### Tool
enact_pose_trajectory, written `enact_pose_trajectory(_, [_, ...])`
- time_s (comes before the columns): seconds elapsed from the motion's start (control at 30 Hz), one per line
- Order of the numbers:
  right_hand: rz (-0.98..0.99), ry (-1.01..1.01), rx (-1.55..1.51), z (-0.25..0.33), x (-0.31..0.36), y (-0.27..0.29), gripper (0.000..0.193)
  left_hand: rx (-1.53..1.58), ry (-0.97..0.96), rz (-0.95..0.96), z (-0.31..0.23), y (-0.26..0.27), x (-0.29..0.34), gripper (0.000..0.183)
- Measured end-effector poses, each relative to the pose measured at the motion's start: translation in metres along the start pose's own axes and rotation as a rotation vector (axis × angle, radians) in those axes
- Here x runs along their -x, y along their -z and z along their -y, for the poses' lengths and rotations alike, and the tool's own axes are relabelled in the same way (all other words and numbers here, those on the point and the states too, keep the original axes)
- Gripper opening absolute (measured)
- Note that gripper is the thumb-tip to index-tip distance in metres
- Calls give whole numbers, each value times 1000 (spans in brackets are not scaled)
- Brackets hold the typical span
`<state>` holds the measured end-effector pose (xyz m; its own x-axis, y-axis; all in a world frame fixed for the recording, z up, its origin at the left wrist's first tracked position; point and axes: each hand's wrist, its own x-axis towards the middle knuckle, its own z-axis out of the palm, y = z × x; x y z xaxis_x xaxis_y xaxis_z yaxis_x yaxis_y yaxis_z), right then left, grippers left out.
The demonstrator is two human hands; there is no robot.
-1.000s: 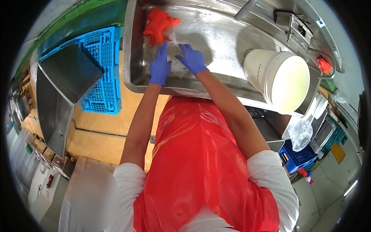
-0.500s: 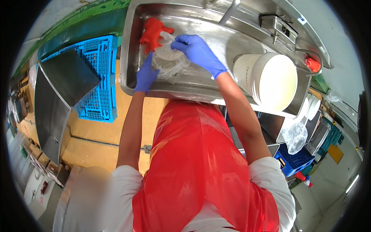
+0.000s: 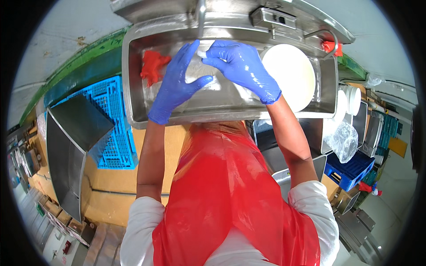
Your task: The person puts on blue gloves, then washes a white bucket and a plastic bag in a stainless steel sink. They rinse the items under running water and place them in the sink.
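Note:
Both my hands wear blue gloves and are raised over a steel sink (image 3: pixel 133 113). My left hand (image 3: pixel 175 84) and my right hand (image 3: pixel 242 66) together hold a clear, crumpled plastic bag (image 3: pixel 199 68) with something pale inside, the left under and beside it, the right gripping its top. A red rag (image 3: pixel 153 66) lies in the sink's left part. A white bucket (image 3: pixel 290 75) stands in the sink's right part, close to my right wrist. I wear a red apron.
A tap pipe (image 3: pixel 202 17) rises at the sink's back. A blue plastic crate (image 3: pixel 113 133) and a steel bin (image 3: pixel 71 150) stand on the floor at left. At right are a clear bag (image 3: pixel 344 142), a blue crate (image 3: pixel 350 170) and stacked white tubs (image 3: pixel 353 99).
My hands have lifted the plastic bag up off the sink bottom and toward the tap. My view has tilted, so the sink now sits higher and the bucket closer to my right arm.

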<state>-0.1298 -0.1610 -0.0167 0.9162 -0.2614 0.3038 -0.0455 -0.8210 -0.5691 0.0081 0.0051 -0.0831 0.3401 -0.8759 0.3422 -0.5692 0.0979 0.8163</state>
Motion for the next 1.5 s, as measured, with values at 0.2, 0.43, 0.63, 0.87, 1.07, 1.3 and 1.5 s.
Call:
enact_pose_trajectory(0.2, [-67, -141, -203, -27, 40, 69, 24, 142, 108, -241, -122, 3, -6, 55])
enact_pose_trajectory(0.43, [-145, -94, -220, -57, 83, 141, 23, 796, -763, 680, -297, -37, -18, 20])
enact_pose_trajectory(0.63, [-88, -327, -500, -83, 114, 172, 22, 866, -910, 900, -341, -93, -13, 19])
enact_pose_trajectory(0.87, [-201, -443, -527, -79, 144, 194, 30, 892, -858, 607, -316, -76, -16, 21])
enact_pose_trajectory(1.07, [-275, -403, -468, -47, 160, 199, 31, 152, 35, -4, -225, -112, -57, 36])
enact_pose_trajectory(1.3, [-270, -419, -488, -12, 181, 179, 27, 58, -335, 245, -150, -195, -80, 33])
enact_pose_trajectory(1.5, [-309, -420, -268, -26, 193, 163, 31, 288, 34, 389, -138, -198, -64, 26])
